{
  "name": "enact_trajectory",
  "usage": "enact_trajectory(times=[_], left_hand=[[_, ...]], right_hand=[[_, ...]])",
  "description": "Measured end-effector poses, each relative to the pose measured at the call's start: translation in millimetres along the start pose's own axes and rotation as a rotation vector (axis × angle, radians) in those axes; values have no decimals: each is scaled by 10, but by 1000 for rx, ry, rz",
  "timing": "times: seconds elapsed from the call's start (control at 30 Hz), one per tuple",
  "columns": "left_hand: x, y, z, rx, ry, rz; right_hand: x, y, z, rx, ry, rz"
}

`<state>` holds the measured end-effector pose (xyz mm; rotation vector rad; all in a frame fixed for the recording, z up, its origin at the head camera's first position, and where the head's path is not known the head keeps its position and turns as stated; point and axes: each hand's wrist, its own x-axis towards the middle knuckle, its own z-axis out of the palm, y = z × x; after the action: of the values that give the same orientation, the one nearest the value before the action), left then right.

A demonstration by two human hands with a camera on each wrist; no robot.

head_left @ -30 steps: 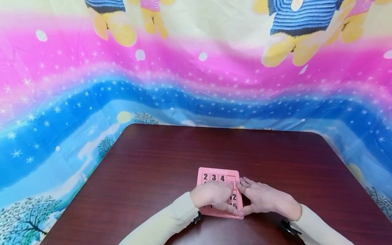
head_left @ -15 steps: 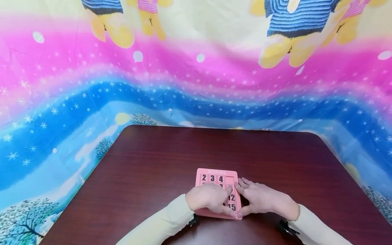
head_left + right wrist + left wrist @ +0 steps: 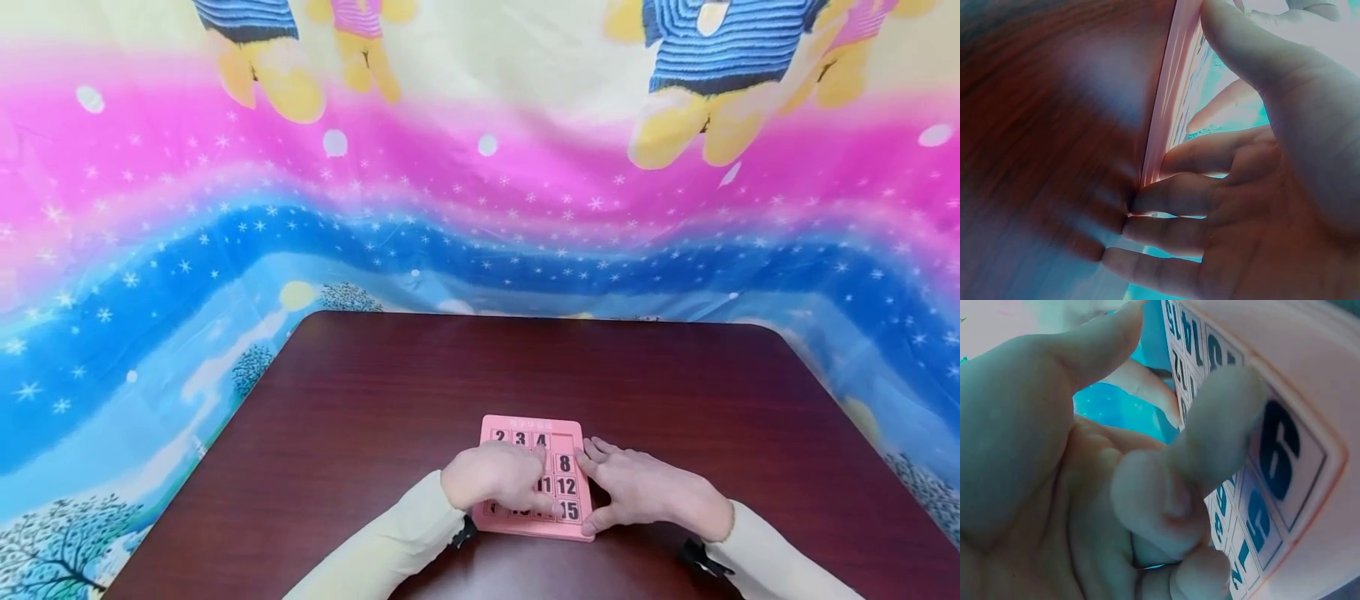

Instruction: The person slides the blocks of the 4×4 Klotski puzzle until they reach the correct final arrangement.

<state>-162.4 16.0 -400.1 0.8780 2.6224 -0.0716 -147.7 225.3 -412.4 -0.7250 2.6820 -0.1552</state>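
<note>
A pink sliding number puzzle lies on the table, with tiles 2, 3 and 4 along its top row and a gap at the top right. My left hand reaches over it from the left and covers several tiles. Its index fingertip is at the third column, just below tile 4; in the left wrist view the other fingers are bent near the tiles. Tiles 8, 12 and 15 show in the right column. My right hand rests against the puzzle's right edge, thumb at the lower corner, fingers fairly straight.
The dark brown wooden table extends around the puzzle on all sides. Behind it hangs a patterned cloth in pink, blue and cream. A black strap sits at the right wrist.
My left hand has shifted left, its index finger going from the right column to the third, which uncovers tile 8. My right hand stays at the puzzle's edge.
</note>
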Motion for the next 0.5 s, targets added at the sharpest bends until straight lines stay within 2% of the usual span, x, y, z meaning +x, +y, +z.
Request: enact_trajectory(times=[0.2,0.5], left_hand=[[34,-40,-18,-21,-12,-43],[80,-46,26,-95,12,-5]], right_hand=[[2,-10,-12,0,1,0],[5,-21,-7,2,5,-23]])
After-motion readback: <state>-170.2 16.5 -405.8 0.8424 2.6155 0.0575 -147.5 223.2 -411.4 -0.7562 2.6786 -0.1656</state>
